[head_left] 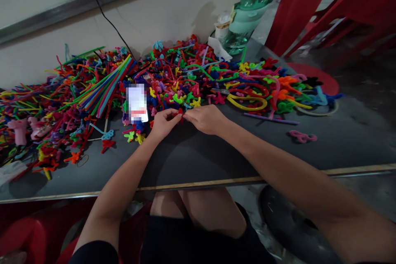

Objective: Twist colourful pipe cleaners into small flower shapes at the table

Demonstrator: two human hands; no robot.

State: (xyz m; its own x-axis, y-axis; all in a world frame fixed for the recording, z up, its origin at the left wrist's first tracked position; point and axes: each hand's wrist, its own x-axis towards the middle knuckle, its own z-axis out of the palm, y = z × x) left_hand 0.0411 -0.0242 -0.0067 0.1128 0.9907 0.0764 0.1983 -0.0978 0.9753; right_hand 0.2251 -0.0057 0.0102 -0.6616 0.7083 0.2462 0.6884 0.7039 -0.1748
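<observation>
Between the fingertips of both hands is a small red pipe-cleaner piece, mostly covered by the fingers. My left hand pinches it from the left, thumb and forefinger together. From the other side, my right hand closes on it with curled fingers. Just beyond the hands lies a heap of coloured pipe-cleaner shapes. A lit phone, its screen blurred out, leans in the heap beside my left hand. Scissors with a yellow handle lie to the right of my right hand.
A bundle of straight pipe cleaners rests on the heap at left. A green bottle stands by the wall. One pink pipe-cleaner shape lies on the dark table at right. Red chairs stand beyond; a black stool is below.
</observation>
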